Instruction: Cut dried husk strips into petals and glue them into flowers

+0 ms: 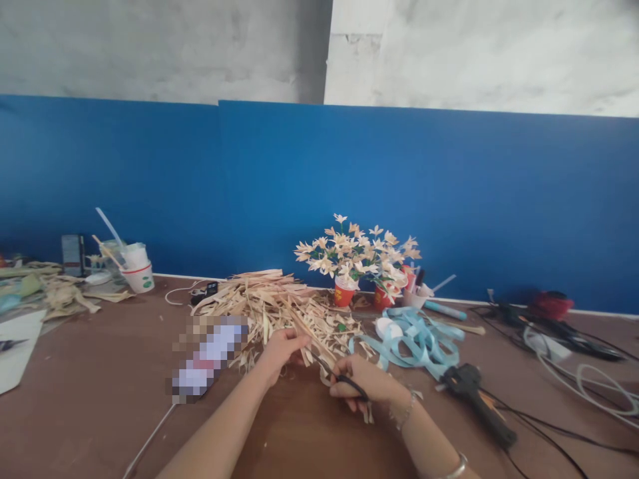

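My left hand [279,352] is closed, its thumb and fingers pinching a pale strip of dried husk [312,331]. In my right hand [363,378] is a pair of scissors with dark handles [355,387]; the blades point up and left toward the strip. Whether the blades touch the husk is too small to tell. Just beyond both hands lies a loose heap of dried husk pieces [267,299]. Small husk scraps hang or lie below my right hand. Behind the heap stand husk flowers [344,249] in a small red cup [344,293].
Light blue ribbon [419,342] lies tangled right of the heap. A black glue gun [476,402] with cables rests nearer me. Left of my hands is a pixelated object [210,359] with a white cable. A white cup [138,276] stands by the blue partition [249,186].
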Demonstrator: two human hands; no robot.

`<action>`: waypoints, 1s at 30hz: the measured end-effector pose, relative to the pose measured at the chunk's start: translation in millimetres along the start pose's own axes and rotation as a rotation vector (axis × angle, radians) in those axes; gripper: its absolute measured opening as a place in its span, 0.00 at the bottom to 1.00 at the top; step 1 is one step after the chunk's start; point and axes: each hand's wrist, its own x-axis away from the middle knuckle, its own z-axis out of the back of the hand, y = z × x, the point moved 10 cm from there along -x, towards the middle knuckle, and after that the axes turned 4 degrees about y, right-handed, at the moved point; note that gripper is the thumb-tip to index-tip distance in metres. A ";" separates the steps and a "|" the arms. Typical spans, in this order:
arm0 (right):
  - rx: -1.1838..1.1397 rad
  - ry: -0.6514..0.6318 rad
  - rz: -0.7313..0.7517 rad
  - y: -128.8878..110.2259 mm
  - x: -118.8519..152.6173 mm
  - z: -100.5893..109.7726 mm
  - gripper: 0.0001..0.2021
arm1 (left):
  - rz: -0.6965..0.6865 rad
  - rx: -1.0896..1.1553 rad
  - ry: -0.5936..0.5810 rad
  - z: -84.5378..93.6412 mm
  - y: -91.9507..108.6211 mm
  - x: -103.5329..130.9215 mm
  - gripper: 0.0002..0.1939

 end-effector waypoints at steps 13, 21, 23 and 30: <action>0.000 0.019 -0.014 0.8 -1.2 1.8 0.07 | 0.006 0.100 0.013 -2.7 -4.1 -1.4 0.16; -0.033 -0.035 -0.024 2.6 5.8 5.1 0.09 | 0.006 0.064 0.062 3.2 -1.2 -0.6 0.16; -0.057 -0.095 -0.021 2.6 12.0 6.0 0.09 | 0.000 0.056 0.112 8.8 0.1 -1.6 0.16; -0.305 0.309 0.262 -18.9 5.4 49.3 0.13 | -0.047 0.086 0.174 12.2 6.8 -1.0 0.17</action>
